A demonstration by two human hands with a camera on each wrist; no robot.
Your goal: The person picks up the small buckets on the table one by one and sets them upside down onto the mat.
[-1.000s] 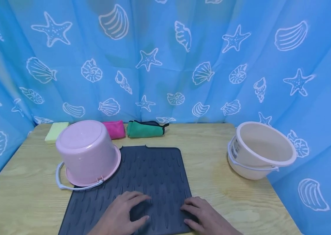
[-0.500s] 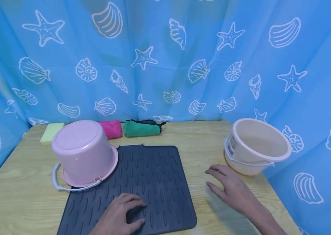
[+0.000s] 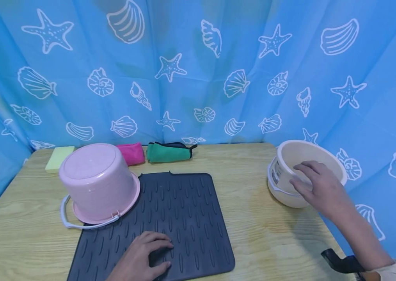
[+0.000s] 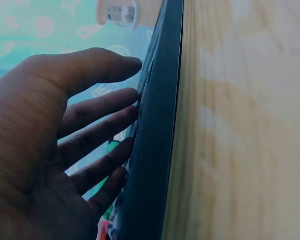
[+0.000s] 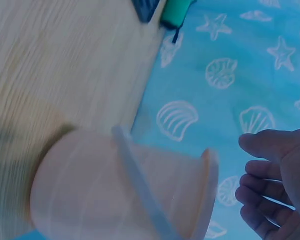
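My right hand (image 3: 320, 187) is over the near side of the upright cream bucket (image 3: 283, 171), thumb and fingers apart. In the right wrist view that hand (image 5: 277, 185) is beyond the bucket's rim (image 5: 205, 195), with nothing between its fingers; the pale handle (image 5: 145, 190) hangs down the bucket's side. My left hand (image 3: 145, 251) rests its fingertips on a dark ridged mat (image 3: 183, 210), loosely spread, holding nothing. In the left wrist view the fingers (image 4: 102, 107) meet the mat's surface. A pink bucket (image 3: 97, 185) stands upside down on the mat's far left part.
Along the back of the wooden table (image 3: 250, 218) lie a pale yellow sponge-like block (image 3: 56, 158), a folded pink cloth (image 3: 132, 153) and a rolled green cloth (image 3: 167, 152) with dark trim. Behind them hangs a blue curtain (image 3: 183, 93) printed with shells and starfish.
My right hand has left the mat's right edge and moved right and up to the cream bucket. My left hand stays on the mat. The head view has shifted slightly.
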